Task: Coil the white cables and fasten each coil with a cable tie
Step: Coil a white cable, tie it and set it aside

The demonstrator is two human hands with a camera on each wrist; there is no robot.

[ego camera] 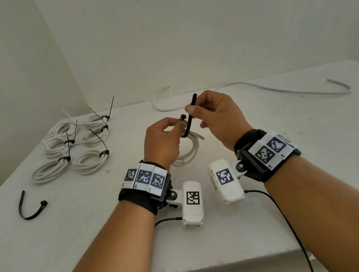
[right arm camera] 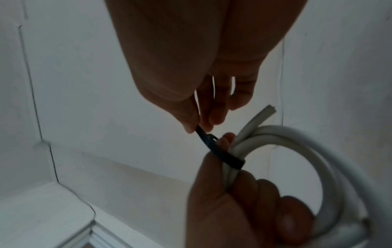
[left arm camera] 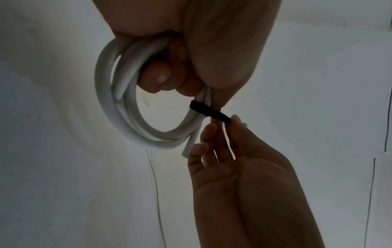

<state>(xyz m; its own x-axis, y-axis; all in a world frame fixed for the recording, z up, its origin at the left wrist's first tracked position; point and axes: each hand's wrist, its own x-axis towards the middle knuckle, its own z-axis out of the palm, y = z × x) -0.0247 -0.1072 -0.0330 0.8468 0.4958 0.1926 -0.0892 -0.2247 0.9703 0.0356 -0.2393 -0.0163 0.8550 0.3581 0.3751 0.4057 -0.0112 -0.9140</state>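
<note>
Head view puts the white cable coil just above the surface, between the two wrists, with a black cable tie looped under its gathered strands. From the left wrist view the tie crosses the bundle at one point on the ring, close to the cut end of the cable. The left hand has its grip closed round the coil, fingers curled through the ring, while thumb and forefinger pinch the tie's head. The right hand holds the tie's free tail in a narrow pinch, the tail standing up past the fingertips.

The step in hand looks like threading: the tie is round the coil but I cannot tell whether the tail has entered the head. The next move would call for steering the tail tip into the small slot, then pulling it through until the band bites on the strands, with the left hand keeping the turns from springing apart.

Further out, six finished coils lie at the far left of the surface, each with a tie on it. A spare tie lies near the left edge, and one loose white cable stretches uncoiled across the back.
</note>
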